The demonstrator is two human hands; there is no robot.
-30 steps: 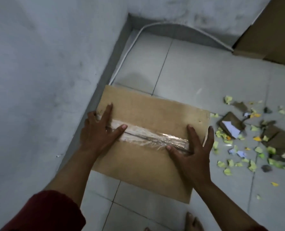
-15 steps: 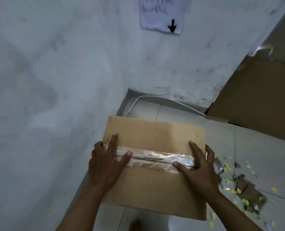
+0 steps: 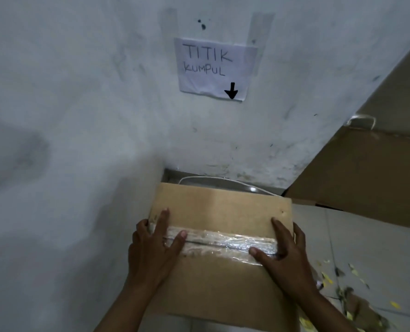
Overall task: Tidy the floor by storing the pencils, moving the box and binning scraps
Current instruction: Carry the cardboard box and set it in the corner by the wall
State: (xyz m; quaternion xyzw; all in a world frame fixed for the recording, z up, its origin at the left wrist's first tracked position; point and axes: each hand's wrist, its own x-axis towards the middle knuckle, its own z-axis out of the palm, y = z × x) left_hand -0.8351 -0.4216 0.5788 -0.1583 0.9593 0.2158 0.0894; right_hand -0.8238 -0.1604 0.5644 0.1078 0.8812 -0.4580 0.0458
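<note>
Since the earlier frame the view has tipped upward: the box (image 3: pixel 223 255) now fills the lower middle, the paper sign (image 3: pixel 214 68) shows whole on the wall, and the scraps (image 3: pixel 342 305) have slid toward the 4 o'clock corner.

Nearest, both forearms come in from 6 o'clock. The left hand (image 3: pixel 154 250) lies flat on the box top at its 9 o'clock end, fingers spread, the outer ones curling over the edge, thumb resting on the clear tape (image 3: pixel 223 243) along the centre seam. The right hand (image 3: pixel 286 259) presses the 3 o'clock end the same way, palm down, fingers splayed over the edge, thumb on the tape. Neither closes around anything; they clamp the box between them.

At 4 o'clock, yellow and brown scraps lie scattered on the tiled floor (image 3: pixel 366 238), blurred.

Beyond the box's far edge a white cable (image 3: pixel 223 179) curves along the foot of the wall (image 3: pixel 79 116). At 2 o'clock a large cardboard sheet (image 3: pixel 366 176) leans near the corner. Farthest, at 12 o'clock, the taped sign reads "TITIK KUMPUL" with a black arrow pointing down.
</note>
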